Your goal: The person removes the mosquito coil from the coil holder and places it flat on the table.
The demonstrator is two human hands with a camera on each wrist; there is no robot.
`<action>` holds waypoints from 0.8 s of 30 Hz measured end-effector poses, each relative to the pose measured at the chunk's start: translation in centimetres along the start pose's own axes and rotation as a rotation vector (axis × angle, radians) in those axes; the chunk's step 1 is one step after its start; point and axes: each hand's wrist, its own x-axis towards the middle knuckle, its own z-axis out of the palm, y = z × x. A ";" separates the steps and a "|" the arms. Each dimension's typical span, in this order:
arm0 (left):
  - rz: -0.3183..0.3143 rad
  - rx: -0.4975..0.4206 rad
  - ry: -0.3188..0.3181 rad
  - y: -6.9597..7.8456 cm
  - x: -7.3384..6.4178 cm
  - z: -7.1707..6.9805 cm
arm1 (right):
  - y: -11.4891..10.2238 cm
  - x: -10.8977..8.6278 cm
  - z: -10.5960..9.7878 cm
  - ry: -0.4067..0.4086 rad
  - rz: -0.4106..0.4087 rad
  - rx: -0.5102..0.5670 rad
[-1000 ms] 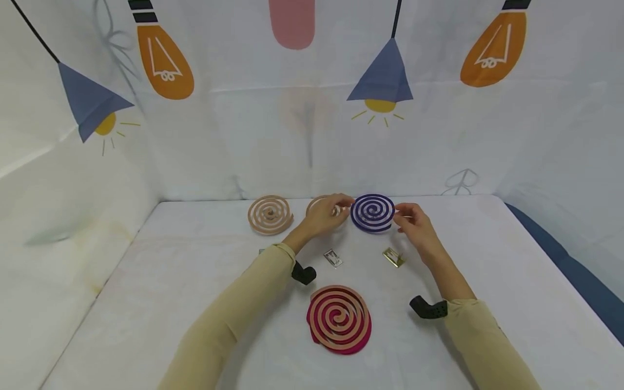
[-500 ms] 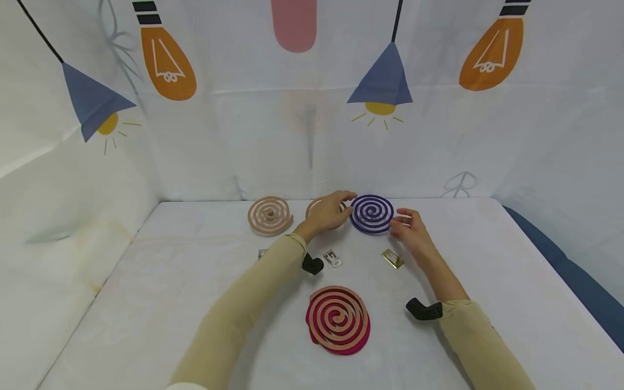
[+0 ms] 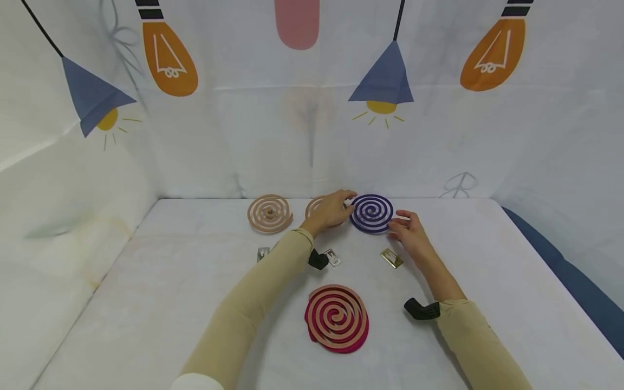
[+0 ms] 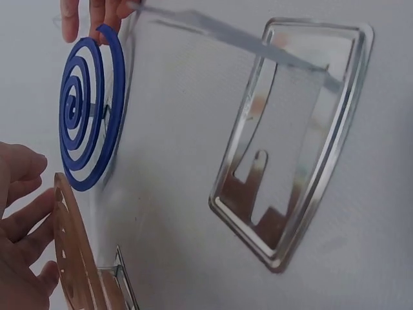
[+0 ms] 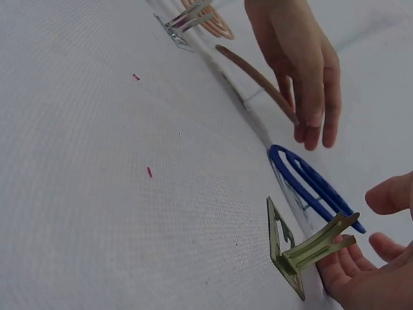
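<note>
A blue mosquito coil (image 3: 372,213) lies raised above the table at the back. My right hand (image 3: 410,234) is at its right edge, thumb and fingers spread apart around the rim. To its left, my left hand (image 3: 331,210) hangs over a tan coil (image 3: 313,203), partly hiding it. In the left wrist view, the left fingertips are right at the edge of that tan coil (image 4: 76,252), between it and the blue one. Neither hand is closed around a coil. A gold-coloured metal stand (image 5: 297,255) with upright prongs sits on the table just before my right hand.
Another tan coil (image 3: 253,215) lies at the back left. Tan and red coils are stacked (image 3: 336,318) near the front. Silver stands (image 3: 334,258) lie mid-table, one partly hidden by the left sleeve. A printed white cloth wall (image 3: 273,141) rises behind.
The right hand has drawn slightly down and towards me from the blue coil's side. The left hand has shifted slightly, its forearm swinging to the right. The coils stay in place.
</note>
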 end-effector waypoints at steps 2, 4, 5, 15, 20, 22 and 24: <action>0.001 0.034 -0.003 -0.1 0.1 0.1 | 0.1 -0.1 0.0 -0.009 0.000 -0.008; -0.002 0.055 -0.009 -0.1 0.3 0.2 | 0.1 -0.1 0.1 -0.022 -0.003 -0.013; -0.006 0.070 -0.013 -0.1 0.4 0.3 | 0.2 -0.2 0.1 -0.028 -0.003 -0.016; -0.080 0.166 -0.031 0.4 1.3 0.7 | 0.6 0.2 0.2 -0.052 -0.036 -0.019; -0.104 0.186 -0.045 0.7 1.5 0.8 | 0.7 0.3 0.0 -0.066 -0.030 0.001; -0.105 0.186 -0.048 0.7 1.6 0.8 | 0.7 0.3 0.0 -0.075 -0.022 0.005; -0.103 0.174 -0.050 0.7 1.6 0.9 | 0.7 0.2 0.0 -0.081 -0.013 0.012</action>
